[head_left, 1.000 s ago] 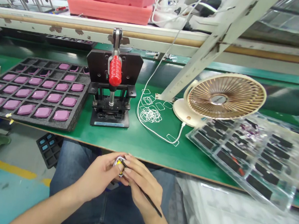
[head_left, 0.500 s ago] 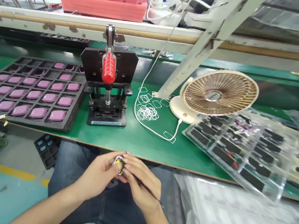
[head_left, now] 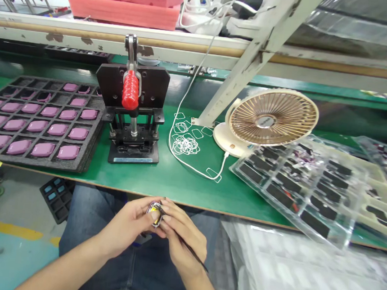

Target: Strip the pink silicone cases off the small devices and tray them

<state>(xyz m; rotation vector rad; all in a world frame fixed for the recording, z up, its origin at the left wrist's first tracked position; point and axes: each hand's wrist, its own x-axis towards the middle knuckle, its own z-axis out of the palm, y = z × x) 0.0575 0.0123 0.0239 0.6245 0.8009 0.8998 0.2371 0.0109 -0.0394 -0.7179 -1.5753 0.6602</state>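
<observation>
Here, your left hand (head_left: 127, 227) and right hand (head_left: 185, 237) come together, clamping a small metal-rimmed part (head_left: 154, 214), with a thin black pick (head_left: 192, 253) in your right.

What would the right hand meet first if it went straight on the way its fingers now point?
The small metal-framed part with yellow inside, held by the left hand. The right hand, which grips a thin black tool, seems at or touching it, though depth is hard to judge here.

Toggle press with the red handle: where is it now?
In the head view, the toggle press stands on the green bench, right of the black foam tray.
</observation>
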